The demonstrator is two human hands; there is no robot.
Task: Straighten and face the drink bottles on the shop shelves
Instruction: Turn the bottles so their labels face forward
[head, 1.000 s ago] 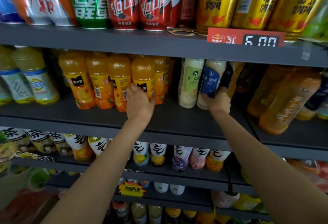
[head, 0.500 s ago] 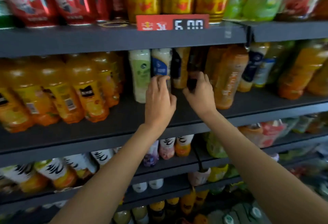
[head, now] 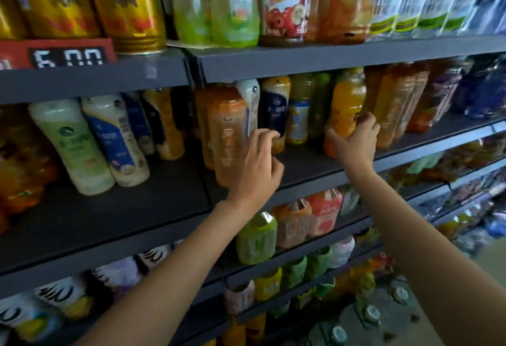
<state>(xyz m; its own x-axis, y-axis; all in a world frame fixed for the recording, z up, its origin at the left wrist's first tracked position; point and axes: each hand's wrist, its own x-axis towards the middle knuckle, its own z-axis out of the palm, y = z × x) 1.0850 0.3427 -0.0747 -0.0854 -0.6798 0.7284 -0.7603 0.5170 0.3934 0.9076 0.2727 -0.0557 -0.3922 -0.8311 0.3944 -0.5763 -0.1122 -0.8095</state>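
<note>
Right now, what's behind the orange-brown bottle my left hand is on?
A white bottle peeks out behind the orange-brown bottle, with more orange behind its left edge. The left hand and the bottle hide the rest.

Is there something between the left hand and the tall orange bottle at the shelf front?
Nothing visible: the left hand already touches the right side of the tall orange bottle, fingers curled against it.

You stand in a shop, at its drinks aisle. Dark metal shelves (head: 315,60) run in tiers before you, each packed with rows of bottles (head: 346,107) and gold cans (head: 128,6) standing side by side, many of one kind together. A red price tag (head: 59,53) reading 6.00 is fixed to a shelf edge.
</note>
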